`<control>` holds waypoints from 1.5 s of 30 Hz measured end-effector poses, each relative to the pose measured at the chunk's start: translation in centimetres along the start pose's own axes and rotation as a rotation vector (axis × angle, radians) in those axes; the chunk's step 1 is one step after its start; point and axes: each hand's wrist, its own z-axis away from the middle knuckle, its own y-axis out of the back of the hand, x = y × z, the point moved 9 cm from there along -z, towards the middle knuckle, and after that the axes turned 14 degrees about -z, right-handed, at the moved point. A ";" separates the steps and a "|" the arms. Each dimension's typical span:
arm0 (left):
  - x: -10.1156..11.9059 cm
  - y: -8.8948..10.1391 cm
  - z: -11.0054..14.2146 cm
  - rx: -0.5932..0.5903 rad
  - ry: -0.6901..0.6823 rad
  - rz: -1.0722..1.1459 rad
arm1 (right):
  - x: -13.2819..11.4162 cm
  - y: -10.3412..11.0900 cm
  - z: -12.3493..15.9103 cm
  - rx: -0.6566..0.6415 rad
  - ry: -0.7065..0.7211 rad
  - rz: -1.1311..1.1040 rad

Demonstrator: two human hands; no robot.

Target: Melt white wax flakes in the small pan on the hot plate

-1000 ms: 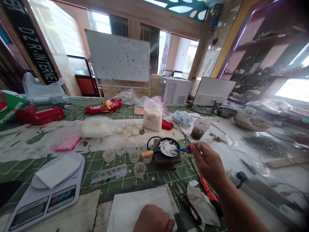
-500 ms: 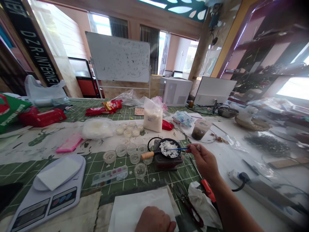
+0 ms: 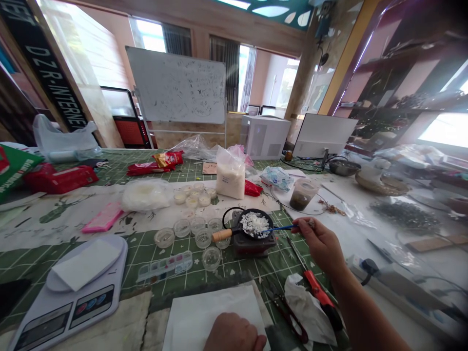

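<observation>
Pan (image 3: 256,210), one, black, holding white flakes (image 3: 253,222), sits on one small stove (image 3: 255,246), with, left to right, one scale (image 3: 82,298), seven clear dishes (image 3: 202,238), one left hand (image 3: 234,332) curled closed on white paper (image 3: 212,305), and one right hand (image 3: 323,243) pinching one blue stick (image 3: 282,228) reaching the flakes.

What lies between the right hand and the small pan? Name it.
Head view: a thin blue stick runs from the right hand to the white flakes in the pan.
</observation>
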 end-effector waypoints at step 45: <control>0.1 0.4 0.3 -0.051 0.009 -0.091 | 0.9 -5.3 -1.5 -0.100 0.060 -0.168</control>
